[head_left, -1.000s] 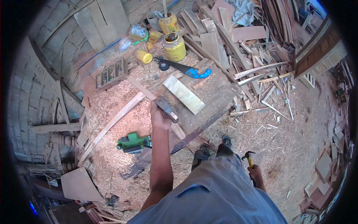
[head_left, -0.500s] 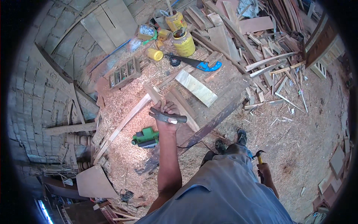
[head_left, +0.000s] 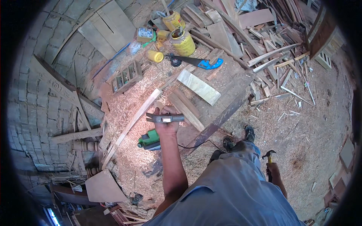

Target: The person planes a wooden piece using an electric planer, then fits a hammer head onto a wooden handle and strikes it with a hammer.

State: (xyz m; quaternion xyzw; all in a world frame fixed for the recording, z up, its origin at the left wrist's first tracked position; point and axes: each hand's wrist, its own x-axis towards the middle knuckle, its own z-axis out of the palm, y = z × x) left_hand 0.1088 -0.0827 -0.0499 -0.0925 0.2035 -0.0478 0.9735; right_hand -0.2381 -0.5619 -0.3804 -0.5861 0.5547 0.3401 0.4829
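Note:
My left hand (head_left: 168,110) is closed on a claw hammer (head_left: 175,118) above the workbench. Its dark head lies crosswise over my wrist, and most of its handle is hidden in my fingers. Low at my right side, my right hand (head_left: 273,169) grips a second claw hammer (head_left: 269,158) by a yellow and black handle. Beneath and beyond the left hand lie a long pale wood strip (head_left: 132,122) and narrow wooden pieces (head_left: 190,115) side by side. A green power planer (head_left: 149,140) rests beside my left forearm.
Shavings cover the workbench (head_left: 226,96). A blue-handled saw (head_left: 200,62), a pale board (head_left: 199,87), a wooden compartment box (head_left: 126,78) and a yellow tub (head_left: 183,42) stand or lie farther back. Scrap wood (head_left: 271,56) is heaped at the far right. A dark cord (head_left: 196,146) trails near my feet.
The left-hand hammer has turned, so its head lies more level and its handle points away more. The right-hand hammer stays low at my side. The view has shifted slightly.

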